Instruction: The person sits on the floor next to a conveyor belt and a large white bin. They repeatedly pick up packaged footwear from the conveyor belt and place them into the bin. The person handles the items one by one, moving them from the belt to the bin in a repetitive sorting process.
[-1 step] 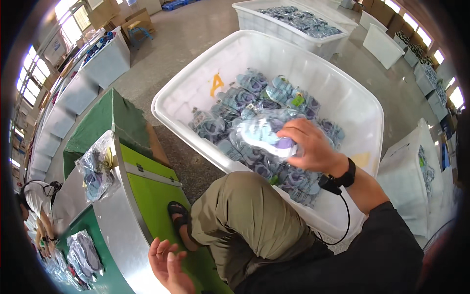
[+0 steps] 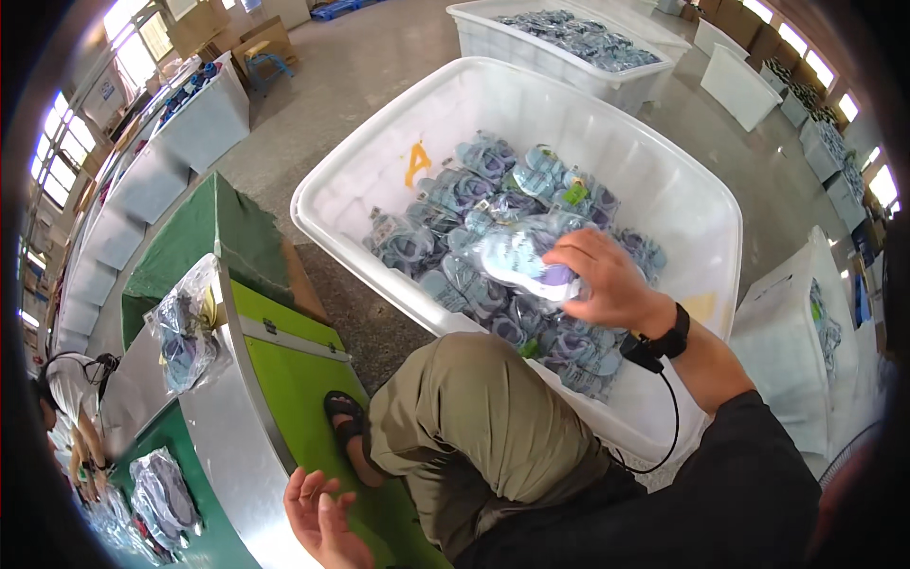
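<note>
A: We have the right hand (image 2: 607, 284) down in the big white plastic tub (image 2: 664, 180). Fingers curled over a clear plastic bag of pale blue and purple sandals (image 2: 517, 258), thumb side hidden, so we read it as a grasp from above.

B: Where does the bag sit?

A: On top of the pile of similar bagged sandals (image 2: 455, 190), near the tub's middle, touching the bags under it.

B: Left hand?

A: Left hand (image 2: 322, 517) is low over the green and silver table edge (image 2: 284, 379), palm up, fingers loosely spread, holding nothing. Another bagged pair (image 2: 185, 332) lies on the table top, well apart from it.

B: Wrist?

A: Black watch with a cable (image 2: 659, 346) on our right wrist.
</note>
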`<state>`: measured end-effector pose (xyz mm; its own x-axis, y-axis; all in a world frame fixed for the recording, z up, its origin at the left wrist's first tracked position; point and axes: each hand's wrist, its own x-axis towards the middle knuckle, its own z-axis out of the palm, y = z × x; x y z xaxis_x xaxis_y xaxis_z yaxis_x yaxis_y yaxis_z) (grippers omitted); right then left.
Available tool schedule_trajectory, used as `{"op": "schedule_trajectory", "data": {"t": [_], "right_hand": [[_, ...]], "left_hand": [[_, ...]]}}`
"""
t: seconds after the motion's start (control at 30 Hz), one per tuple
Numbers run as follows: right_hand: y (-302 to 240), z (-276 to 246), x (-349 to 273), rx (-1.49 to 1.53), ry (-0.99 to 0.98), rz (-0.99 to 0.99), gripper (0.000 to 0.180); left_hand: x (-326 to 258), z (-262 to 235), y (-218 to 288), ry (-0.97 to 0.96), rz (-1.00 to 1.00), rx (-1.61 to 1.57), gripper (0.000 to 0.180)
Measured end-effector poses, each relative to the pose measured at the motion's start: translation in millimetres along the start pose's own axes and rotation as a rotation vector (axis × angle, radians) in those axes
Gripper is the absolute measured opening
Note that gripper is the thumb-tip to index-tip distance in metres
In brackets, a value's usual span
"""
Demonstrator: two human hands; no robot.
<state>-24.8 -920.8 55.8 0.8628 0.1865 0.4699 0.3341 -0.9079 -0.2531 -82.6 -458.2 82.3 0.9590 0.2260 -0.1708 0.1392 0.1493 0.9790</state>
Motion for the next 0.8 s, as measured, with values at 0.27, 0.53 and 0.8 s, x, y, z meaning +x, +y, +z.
{"op": "schedule_trajectory", "data": {"t": [0.27, 0.53, 0.8], "right_hand": [[62, 8, -63, 0.007, -0.428, 0.223, 0.056], [102, 68, -123, -0.244, -0.489, 0.158, 0.069], [69, 75, -95, 0.269, -0.335, 0.143, 0.045]], "left_hand": [[5, -60, -8, -0.023, -0.055, 0.116, 0.038], [9, -65, -2, -0.049, -0.024, 0.18, 0.041], [26, -115, 14, 0.129, 0.071, 0.365, 0.04]]}}
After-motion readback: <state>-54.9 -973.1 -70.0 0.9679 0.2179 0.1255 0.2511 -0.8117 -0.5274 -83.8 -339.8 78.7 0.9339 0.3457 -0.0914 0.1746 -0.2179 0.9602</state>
